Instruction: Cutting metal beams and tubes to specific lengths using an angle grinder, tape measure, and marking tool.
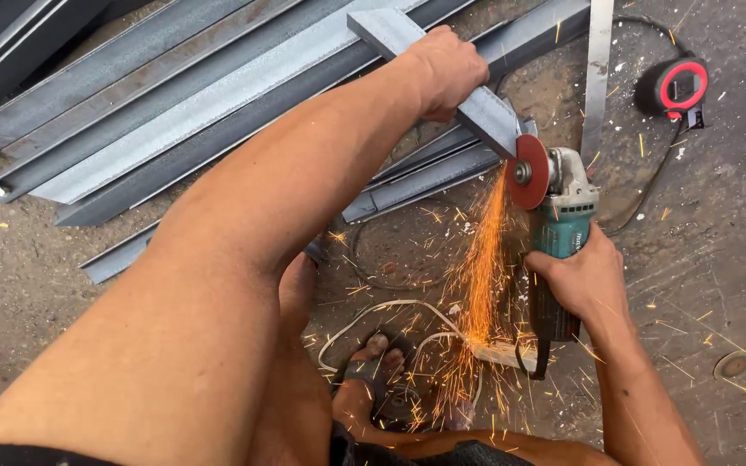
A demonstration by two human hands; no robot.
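My left hand grips a grey steel angle bar and holds it off the ground, slanting down to the right. My right hand is wrapped around the body of a teal angle grinder. Its red disc touches the lower end of the bar. Orange sparks stream downward from the contact point toward my sandalled foot.
Several long steel angle bars lie stacked on the dirt floor at the upper left. A flat steel strip lies upright at the top right beside a black and red tape measure. A white cable loops by my feet.
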